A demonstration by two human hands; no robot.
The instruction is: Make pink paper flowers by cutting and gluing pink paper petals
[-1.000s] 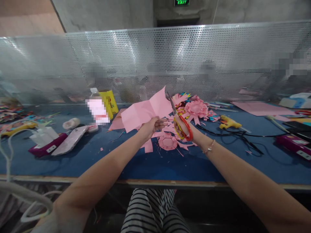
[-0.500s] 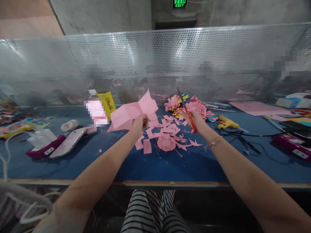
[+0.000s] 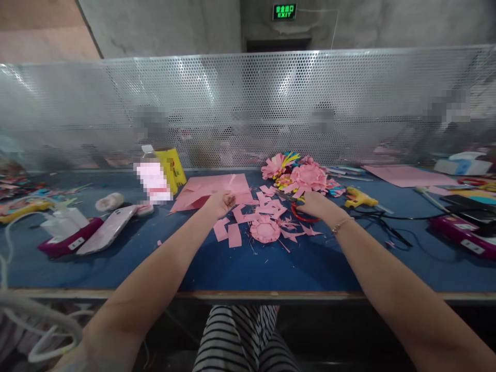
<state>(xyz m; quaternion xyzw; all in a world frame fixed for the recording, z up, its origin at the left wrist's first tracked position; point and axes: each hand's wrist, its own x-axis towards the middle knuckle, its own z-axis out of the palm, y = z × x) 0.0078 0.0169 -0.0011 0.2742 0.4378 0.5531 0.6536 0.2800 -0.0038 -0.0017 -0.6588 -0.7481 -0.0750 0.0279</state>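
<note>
Spot pink rosette (image 3: 265, 230) up front, beside scraps (image 3: 234, 236): could crush if leaned on. Beyond, watch right hand (image 3: 316, 205) touching red-handled scissors (image 3: 295, 210), can't tell if clasping. Find left hand (image 3: 221, 203), curled at pink paper (image 3: 217, 185), can't tell if pinching: could crease, if pressed. Farther, see paper flowers (image 3: 310, 176): could snag on scissors.

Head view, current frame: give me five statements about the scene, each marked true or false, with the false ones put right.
1. The right hand is at the red-handled scissors. True.
2. The left hand holds the phone. False: it is at the pink sheets.
3. A yellow glue gun lies beyond the right hand, toward the picture's right. True.
4. The bottle stands beside the right hand. False: it is beside a yellow container.
5. The exit sign glows green. True.
</note>
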